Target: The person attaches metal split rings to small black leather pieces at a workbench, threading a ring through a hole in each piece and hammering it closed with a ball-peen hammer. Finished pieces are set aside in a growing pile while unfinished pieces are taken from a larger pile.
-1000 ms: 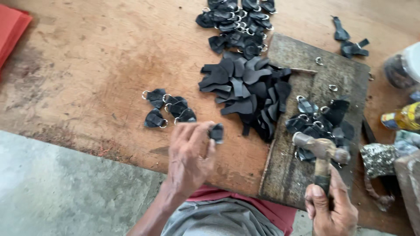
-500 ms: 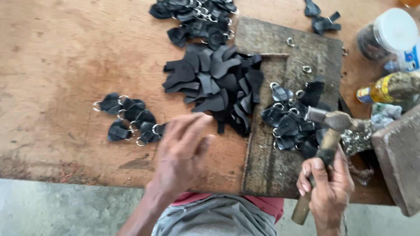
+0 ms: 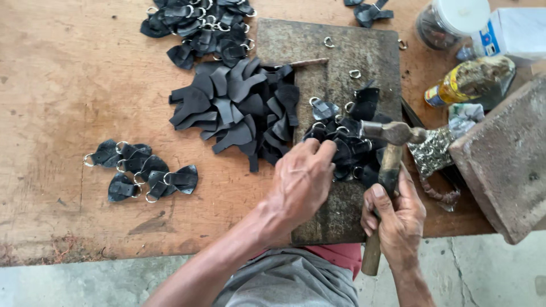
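My left hand [image 3: 302, 177] reaches onto the dark work board [image 3: 335, 57], fingertips curled down among black leather pieces with metal rings [image 3: 341, 122]; whether it grips one I cannot tell. My right hand [image 3: 398, 219] is closed around the wooden handle of a hammer [image 3: 389, 148], whose steel head hovers over those ringed pieces. A heap of flat black leather cutouts [image 3: 233, 108] lies to the left of my left hand, partly on the board.
Several finished ringed pieces [image 3: 142, 170] lie on the wooden table [image 3: 68, 85] at the left. Another pile of them [image 3: 199, 23] sits at the top. At the right stand a brick block [image 3: 506, 153], a yellow bottle [image 3: 466, 82] and a clear jar [image 3: 449, 20].
My left hand dropped the small black piece it held up and moved right onto the board. The hammer stayed over the ringed pieces.
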